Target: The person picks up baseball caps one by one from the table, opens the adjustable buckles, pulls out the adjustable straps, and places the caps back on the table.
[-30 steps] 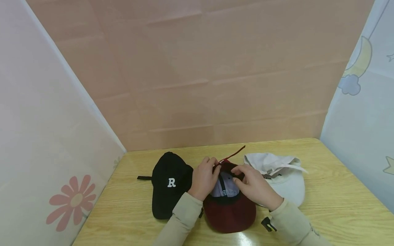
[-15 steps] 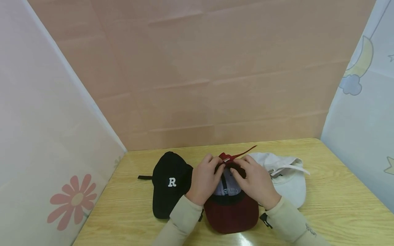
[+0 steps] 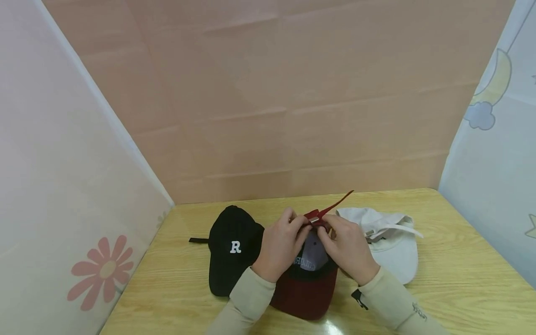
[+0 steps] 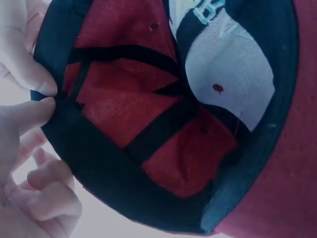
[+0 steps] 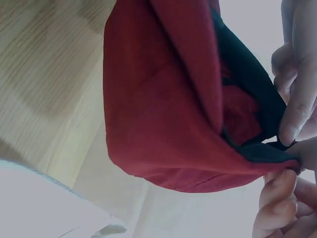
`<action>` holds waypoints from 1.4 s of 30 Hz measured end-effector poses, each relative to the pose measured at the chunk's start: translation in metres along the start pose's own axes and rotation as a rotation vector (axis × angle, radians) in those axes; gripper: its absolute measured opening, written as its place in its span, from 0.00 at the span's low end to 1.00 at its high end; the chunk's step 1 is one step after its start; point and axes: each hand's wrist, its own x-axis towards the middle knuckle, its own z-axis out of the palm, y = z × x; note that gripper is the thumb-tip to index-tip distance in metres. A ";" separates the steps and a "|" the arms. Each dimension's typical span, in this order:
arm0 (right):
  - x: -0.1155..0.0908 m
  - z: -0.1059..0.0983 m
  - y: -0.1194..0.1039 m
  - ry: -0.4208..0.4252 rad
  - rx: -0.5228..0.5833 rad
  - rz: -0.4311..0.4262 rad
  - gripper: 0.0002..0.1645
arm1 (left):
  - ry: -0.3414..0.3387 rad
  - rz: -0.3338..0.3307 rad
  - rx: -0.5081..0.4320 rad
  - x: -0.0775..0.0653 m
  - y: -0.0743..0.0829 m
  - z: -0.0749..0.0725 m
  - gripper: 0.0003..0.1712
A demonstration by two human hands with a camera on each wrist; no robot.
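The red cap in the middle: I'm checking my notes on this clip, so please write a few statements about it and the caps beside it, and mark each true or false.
1. Both hands pinch the red cap at its back strap. True: the left hand and right hand meet at the strap's buckle.
2. The red cap lies with its inside facing up. True: the lining and seam tape show in the left wrist view.
3. The black cap bears a white letter B. False: the letter is R.
4. The white cap lies to the left of the black cap. False: it lies right of the red cap.
5. The caps rest on a wooden table. True.
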 end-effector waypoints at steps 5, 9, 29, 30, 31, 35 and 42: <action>0.000 0.002 0.001 0.001 0.058 0.004 0.08 | 0.000 0.014 0.067 0.000 -0.002 0.001 0.07; -0.001 0.005 0.002 -0.009 0.088 0.023 0.08 | -0.042 0.040 0.098 -0.002 -0.004 0.004 0.07; -0.005 0.009 0.005 -0.012 -0.089 -0.090 0.03 | -0.063 0.089 0.149 -0.004 -0.003 0.007 0.07; -0.006 0.009 0.005 -0.014 -0.124 -0.106 0.03 | -0.061 0.091 0.156 -0.005 -0.003 0.007 0.07; -0.006 0.009 0.006 -0.014 -0.147 -0.119 0.03 | -0.060 0.092 0.160 -0.005 -0.003 0.007 0.07; -0.007 0.009 0.006 -0.010 -0.178 -0.147 0.04 | -0.063 0.089 0.162 -0.005 -0.002 0.006 0.07; -0.006 0.010 0.005 -0.009 -0.194 -0.152 0.04 | -0.093 0.080 0.175 -0.005 0.000 0.004 0.09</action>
